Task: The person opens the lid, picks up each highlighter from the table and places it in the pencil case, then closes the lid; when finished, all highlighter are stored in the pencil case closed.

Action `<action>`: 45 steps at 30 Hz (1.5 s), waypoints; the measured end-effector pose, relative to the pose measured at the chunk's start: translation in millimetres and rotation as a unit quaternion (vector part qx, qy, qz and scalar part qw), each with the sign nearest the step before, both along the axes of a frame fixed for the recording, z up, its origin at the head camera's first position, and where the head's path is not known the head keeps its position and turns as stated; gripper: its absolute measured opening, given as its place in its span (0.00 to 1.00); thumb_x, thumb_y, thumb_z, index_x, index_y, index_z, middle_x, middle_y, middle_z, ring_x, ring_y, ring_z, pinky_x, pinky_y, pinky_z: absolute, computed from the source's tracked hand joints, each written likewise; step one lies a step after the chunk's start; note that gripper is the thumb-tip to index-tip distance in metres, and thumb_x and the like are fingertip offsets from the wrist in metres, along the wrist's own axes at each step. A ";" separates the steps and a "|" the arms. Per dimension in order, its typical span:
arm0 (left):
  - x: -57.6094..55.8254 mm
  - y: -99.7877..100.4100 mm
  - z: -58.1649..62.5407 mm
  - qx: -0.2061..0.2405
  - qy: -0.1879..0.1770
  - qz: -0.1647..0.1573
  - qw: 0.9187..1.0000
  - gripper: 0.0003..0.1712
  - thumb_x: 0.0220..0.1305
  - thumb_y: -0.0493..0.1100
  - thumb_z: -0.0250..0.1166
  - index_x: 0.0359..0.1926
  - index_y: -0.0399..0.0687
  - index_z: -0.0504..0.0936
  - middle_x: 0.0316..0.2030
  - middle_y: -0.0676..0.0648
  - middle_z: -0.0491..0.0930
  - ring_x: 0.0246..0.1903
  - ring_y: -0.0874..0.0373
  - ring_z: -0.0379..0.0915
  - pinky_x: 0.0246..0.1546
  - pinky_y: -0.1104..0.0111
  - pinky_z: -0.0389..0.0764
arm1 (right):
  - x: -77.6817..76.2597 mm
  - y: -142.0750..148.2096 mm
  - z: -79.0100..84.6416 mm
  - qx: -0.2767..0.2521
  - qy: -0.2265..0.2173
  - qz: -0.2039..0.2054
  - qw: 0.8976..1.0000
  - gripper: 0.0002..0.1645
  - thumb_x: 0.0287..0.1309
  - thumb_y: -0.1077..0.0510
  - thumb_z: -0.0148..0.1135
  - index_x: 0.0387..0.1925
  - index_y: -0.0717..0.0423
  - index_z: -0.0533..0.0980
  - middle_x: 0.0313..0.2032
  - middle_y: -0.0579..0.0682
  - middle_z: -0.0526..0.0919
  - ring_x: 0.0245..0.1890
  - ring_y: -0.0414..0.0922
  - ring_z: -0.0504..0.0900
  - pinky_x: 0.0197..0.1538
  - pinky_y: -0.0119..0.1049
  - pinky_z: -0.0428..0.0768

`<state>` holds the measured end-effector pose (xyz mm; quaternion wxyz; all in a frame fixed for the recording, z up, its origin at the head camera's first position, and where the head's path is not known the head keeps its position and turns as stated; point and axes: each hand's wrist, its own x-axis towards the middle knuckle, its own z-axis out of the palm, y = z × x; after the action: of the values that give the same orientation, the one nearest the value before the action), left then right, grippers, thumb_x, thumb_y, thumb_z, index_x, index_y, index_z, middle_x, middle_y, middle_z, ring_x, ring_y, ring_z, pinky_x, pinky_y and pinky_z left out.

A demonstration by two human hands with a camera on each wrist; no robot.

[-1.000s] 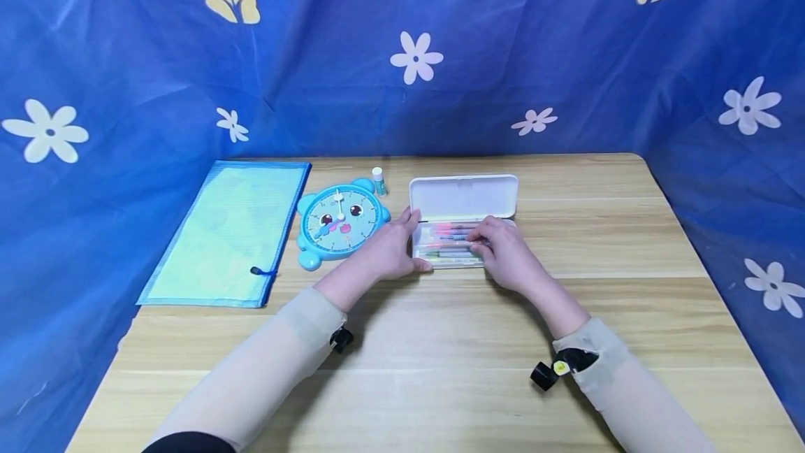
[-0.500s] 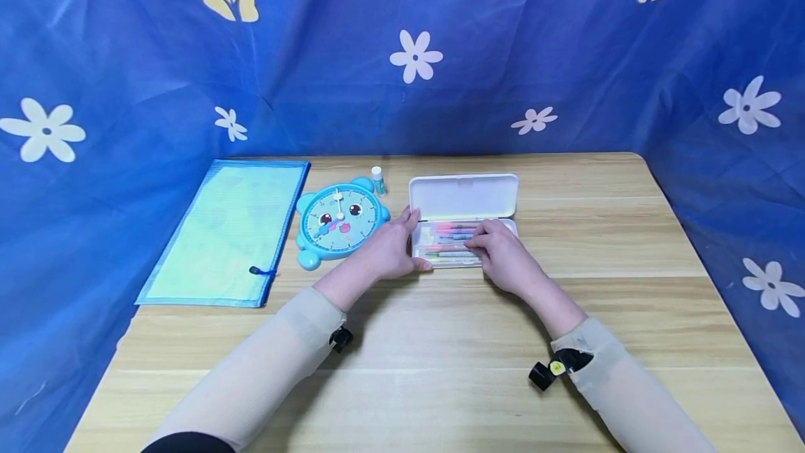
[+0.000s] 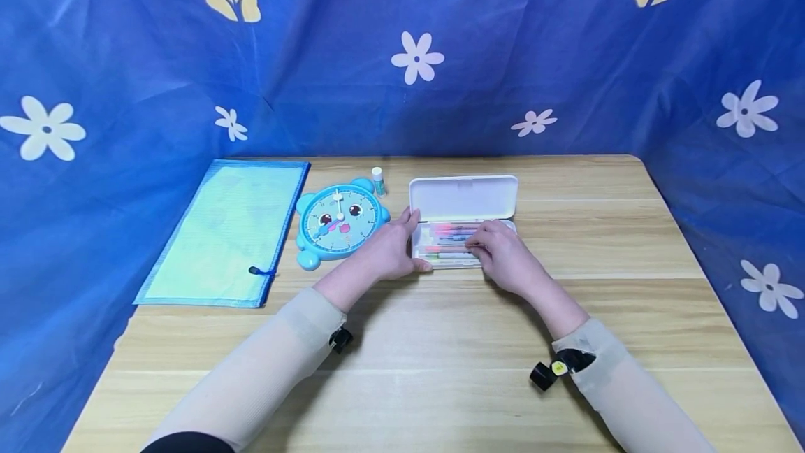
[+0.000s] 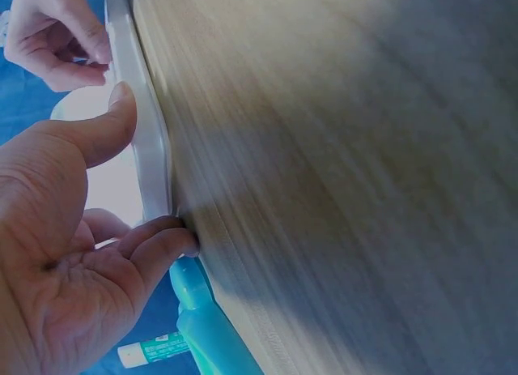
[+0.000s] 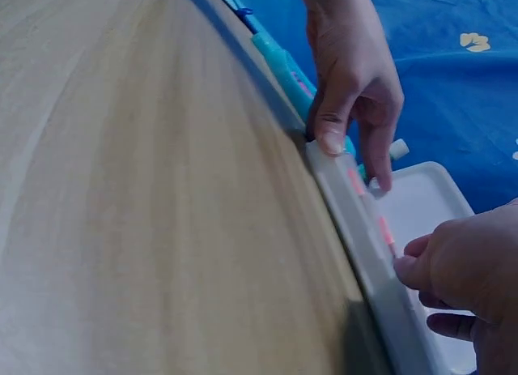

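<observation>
A white pencil case point(image 3: 463, 198) lies on the table with its lid raised at the back. Several slim pens point(image 3: 454, 228) with pink, blue and green parts lie sideways in its tray. My left hand point(image 3: 391, 249) grips the left end of the case, thumb at the front corner and fingers along the side. Over the tray's right half, my right hand point(image 3: 506, 257) pinches a pink-ended pen point(image 5: 387, 231) between thumb and fingertips. The pen's far end is hidden by that hand.
A blue animal-faced toy clock point(image 3: 342, 222) lies left of the case, close to my left hand. Behind it stands a glue stick point(image 3: 379, 182). Farther left lies a blue-edged mesh zip pouch point(image 3: 226, 236). A blue flowered cloth point(image 3: 465, 110) borders the wooden table point(image 3: 440, 369).
My right hand's fingertips shift slightly over the pens, and the pink-ended pen sits a touch nearer the front of the tray. My left hand stays on the case's end.
</observation>
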<state>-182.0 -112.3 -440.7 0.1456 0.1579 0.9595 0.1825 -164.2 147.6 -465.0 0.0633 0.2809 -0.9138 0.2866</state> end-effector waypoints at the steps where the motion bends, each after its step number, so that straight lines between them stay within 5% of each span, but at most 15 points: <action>1: 0.1 -0.2 0.2 0.000 -0.001 0.001 1.000 0.73 0.53 0.65 0.82 0.85 0.44 0.47 0.83 0.38 0.46 0.78 0.35 0.53 0.77 0.50 0.59 | -0.3 1.3 1.6 -0.009 0.000 0.002 1.000 0.06 0.67 0.66 0.70 0.43 0.61 0.88 0.40 0.50 0.85 0.46 0.51 0.82 0.54 0.49 0.82; 10: 0.5 -2.3 1.0 -0.004 0.001 0.000 1.000 0.73 0.53 0.65 0.82 0.85 0.43 0.47 0.83 0.36 0.46 0.77 0.34 0.53 0.77 0.50 0.58 | -12.6 22.7 22.2 -0.089 -0.009 -0.005 0.996 0.14 0.73 0.57 0.67 0.50 0.64 0.86 0.41 0.53 0.87 0.43 0.51 0.85 0.49 0.52 0.84; 22: 0.9 -4.3 2.8 -0.003 0.005 0.000 1.000 0.73 0.53 0.64 0.82 0.85 0.42 0.47 0.82 0.35 0.46 0.77 0.34 0.54 0.77 0.50 0.58 | -37.5 55.0 52.2 -0.144 -0.034 -0.093 0.985 0.18 0.76 0.55 0.63 0.53 0.67 0.83 0.44 0.59 0.88 0.41 0.54 0.85 0.47 0.46 0.83; 36: 2.9 -4.7 2.1 0.013 0.001 0.001 1.000 0.71 0.55 0.62 0.82 0.85 0.43 0.47 0.82 0.35 0.47 0.78 0.37 0.53 0.77 0.53 0.59 | -73.8 73.9 47.5 -0.100 -0.110 -0.143 0.978 0.33 0.81 0.41 0.52 0.56 0.69 0.83 0.48 0.65 0.87 0.49 0.59 0.84 0.55 0.52 0.78; 45: 3.8 -1.5 2.5 0.009 -0.004 0.005 1.000 0.71 0.54 0.63 0.82 0.85 0.46 0.47 0.83 0.37 0.47 0.78 0.37 0.52 0.77 0.53 0.58 | -84.3 74.8 40.4 -0.125 -0.206 -0.151 0.959 0.42 0.82 0.35 0.45 0.55 0.72 0.83 0.49 0.68 0.87 0.51 0.64 0.87 0.60 0.56 0.80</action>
<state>-178.2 -113.8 -438.2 0.1466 0.1539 0.9579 0.1929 -248.5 222.3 -424.6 -0.0489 0.0644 -0.8956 0.4374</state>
